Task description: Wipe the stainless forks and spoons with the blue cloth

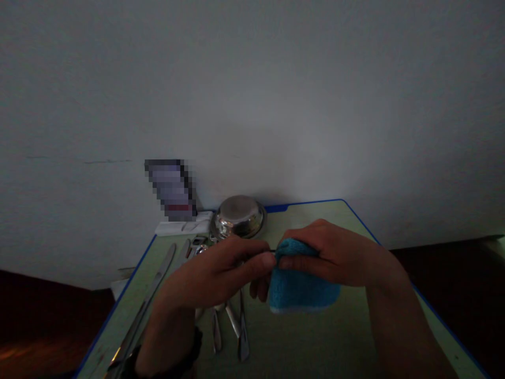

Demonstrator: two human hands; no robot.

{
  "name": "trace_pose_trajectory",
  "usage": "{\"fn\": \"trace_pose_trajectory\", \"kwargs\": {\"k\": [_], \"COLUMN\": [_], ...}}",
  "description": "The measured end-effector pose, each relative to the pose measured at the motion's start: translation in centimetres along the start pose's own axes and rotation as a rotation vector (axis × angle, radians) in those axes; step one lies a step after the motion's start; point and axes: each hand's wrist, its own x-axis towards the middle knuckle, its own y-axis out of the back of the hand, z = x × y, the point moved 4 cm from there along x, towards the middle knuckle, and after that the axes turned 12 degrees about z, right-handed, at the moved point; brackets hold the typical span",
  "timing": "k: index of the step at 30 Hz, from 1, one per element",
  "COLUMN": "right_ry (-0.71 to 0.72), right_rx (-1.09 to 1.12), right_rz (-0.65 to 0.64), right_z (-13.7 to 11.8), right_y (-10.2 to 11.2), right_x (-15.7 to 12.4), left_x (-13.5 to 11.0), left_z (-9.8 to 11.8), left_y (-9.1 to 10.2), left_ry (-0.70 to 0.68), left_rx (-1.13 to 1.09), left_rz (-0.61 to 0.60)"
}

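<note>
My right hand (335,255) is closed round a folded blue cloth (302,289), which hangs down from its fingers above the green table (307,342). My left hand (221,273) pinches a thin piece of cutlery whose end goes into the cloth; most of that piece is hidden by my fingers. The two hands touch at the middle of the view.
Several pieces of cutlery (232,326) lie on the table under my left hand. A long knife (152,295) lies along the left edge. An upturned steel bowl (239,217) stands at the back by the wall, beside a white paper (183,226).
</note>
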Motion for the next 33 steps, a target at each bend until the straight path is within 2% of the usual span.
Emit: {"fn": "trace_pose_trajectory", "kwargs": {"k": [7, 13, 18, 22, 25, 28, 33], "right_ry": [-0.018, 0.005, -0.027, -0.033, -0.061, -0.103, -0.112], "right_rx": [-0.040, 0.070, 0.101, 0.138, 0.134, 0.108, 0.043], "right_rz": [0.024, 0.076, 0.101, 0.044, -0.018, -0.044, -0.059], "right_z": [0.4, 0.0, 0.3, 0.6, 1.0, 1.3, 1.0], "right_y": [-0.1, 0.3, 0.4, 0.4, 0.7, 1.0, 0.5], "right_x": [0.1, 0.1, 0.1, -0.2, -0.6, -1.0, -0.8], "left_x": [0.7, 0.8, 1.1, 0.6, -0.1, -0.3, 0.1], "left_z": [-1.0, -0.8, -0.8, -1.0, -1.6, -1.8, -1.6], "left_y": [-0.2, 0.0, -0.1, 0.9, 1.9, 2.0, 0.8], "left_ry": [0.120, 0.070, 0.043, 0.039, 0.100, 0.133, 0.114], "left_rx": [-0.001, -0.112, -0.107, -0.053, -0.081, -0.094, -0.074], "left_rz": [0.020, 0.073, 0.133, 0.213, 0.277, 0.261, 0.157]}}
